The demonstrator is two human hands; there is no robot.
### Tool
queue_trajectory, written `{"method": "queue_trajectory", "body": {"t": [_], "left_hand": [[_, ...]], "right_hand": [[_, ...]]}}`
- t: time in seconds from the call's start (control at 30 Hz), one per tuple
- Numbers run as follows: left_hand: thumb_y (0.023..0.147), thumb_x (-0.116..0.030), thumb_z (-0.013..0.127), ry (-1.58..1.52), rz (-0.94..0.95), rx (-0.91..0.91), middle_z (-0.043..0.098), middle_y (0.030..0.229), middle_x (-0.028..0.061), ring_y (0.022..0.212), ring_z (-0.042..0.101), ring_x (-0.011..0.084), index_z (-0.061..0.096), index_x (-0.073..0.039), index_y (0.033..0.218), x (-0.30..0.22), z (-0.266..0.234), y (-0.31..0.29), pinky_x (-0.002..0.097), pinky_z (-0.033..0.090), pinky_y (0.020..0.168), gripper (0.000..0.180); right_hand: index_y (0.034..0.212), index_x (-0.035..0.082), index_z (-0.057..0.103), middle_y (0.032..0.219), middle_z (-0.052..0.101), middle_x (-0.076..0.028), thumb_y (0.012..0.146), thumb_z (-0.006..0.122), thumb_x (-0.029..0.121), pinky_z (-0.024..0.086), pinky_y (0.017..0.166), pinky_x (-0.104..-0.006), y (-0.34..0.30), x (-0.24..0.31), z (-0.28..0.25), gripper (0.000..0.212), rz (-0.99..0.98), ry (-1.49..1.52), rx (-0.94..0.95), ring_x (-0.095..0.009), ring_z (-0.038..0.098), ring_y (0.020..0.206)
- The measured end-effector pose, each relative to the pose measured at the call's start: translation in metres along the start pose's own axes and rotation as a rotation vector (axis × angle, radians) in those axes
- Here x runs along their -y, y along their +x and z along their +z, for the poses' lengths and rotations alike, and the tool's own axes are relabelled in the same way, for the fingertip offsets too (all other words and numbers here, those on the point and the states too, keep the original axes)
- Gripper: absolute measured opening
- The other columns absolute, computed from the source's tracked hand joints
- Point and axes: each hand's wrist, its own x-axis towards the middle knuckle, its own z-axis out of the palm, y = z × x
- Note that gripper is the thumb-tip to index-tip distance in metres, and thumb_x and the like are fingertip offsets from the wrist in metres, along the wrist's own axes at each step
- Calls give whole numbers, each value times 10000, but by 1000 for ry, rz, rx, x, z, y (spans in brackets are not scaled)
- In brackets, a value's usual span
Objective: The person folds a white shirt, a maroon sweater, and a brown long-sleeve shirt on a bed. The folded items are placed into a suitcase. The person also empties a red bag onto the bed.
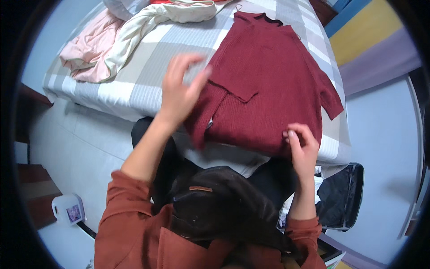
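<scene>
One dark red sweater [273,85] lies spread on the bed [150,58], its neck at the far end and its hem by the near edge, close to the person's knees. The right sleeve [330,101] sticks out to the side, its cuff near the edge of the bed; the left one [230,91] seems folded inward, its end lying over the front.

The left hand [177,93] hangs above the sweater's left side, blurred, with thumb and fingers spread apart and gripping nothing. The right hand [305,147] is at the right end of the hem, its fingers bent toward the thumb; whether they pinch the knit or only rest by it, I cannot tell.

Pink cloth [89,51] and cream cloth [139,31] lie bunched together on the far left of the bed. On the floor, an open black suitcase [338,197] sits at the right and a white jug [68,210] at the left. A striped curtain [367,38] hangs beyond the bed's right side.
</scene>
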Motion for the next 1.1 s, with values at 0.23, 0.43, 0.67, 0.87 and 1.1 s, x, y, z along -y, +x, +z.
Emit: {"method": "queue_trajectory", "body": {"t": [0.23, 0.43, 0.67, 0.87, 1.1], "left_hand": [[619, -86, 757, 107, -158, -19, 415, 1058, 174, 954, 469, 308, 392, -45, 1151, -22, -4, -146, 357, 420, 790, 646], [617, 40, 606, 111, -43, 25, 518, 795, 122, 720, 530, 298, 552, -30, 940, -36, -11, -125, 358, 446, 679, 335], [761, -20, 636, -190, -170, 233, 550, 778, 103, 718, 566, 216, 607, -9, 935, -59, 1, -119, 292, 452, 653, 177], [782, -136, 667, -304, -615, -44, 536, 848, 49, 815, 497, 155, 526, -17, 962, -24, 1, -153, 274, 416, 739, 258], [773, -116, 668, -343, -687, 303, 467, 687, -15, 648, 453, 78, 508, -32, 825, -28, 7, -156, 228, 403, 612, 188]], "right_hand": [[1090, -44, 535, 826, 555, -28, 847, 616, 242, 457, 591, -203, 120, 8, 68, 383, 411, 338, 247, -77, 525, 651], [845, 13, 652, 833, 654, -70, 729, 660, 109, 471, 649, -308, 175, 7, 99, 151, 436, 262, 333, -168, 597, 725], [1016, -68, 593, 953, 628, -119, 727, 702, 192, 453, 778, -290, 176, -50, 76, 403, 321, 221, 181, -183, 589, 866], [1106, -20, 549, 1034, 572, -167, 746, 688, 229, 441, 834, -359, 135, -23, 83, 459, -171, -266, -258, -288, 558, 935], [1120, 41, 562, 1175, 538, -148, 823, 586, 138, 363, 970, -399, 64, 9, 75, 313, -626, -401, 231, -302, 465, 1161]]}}
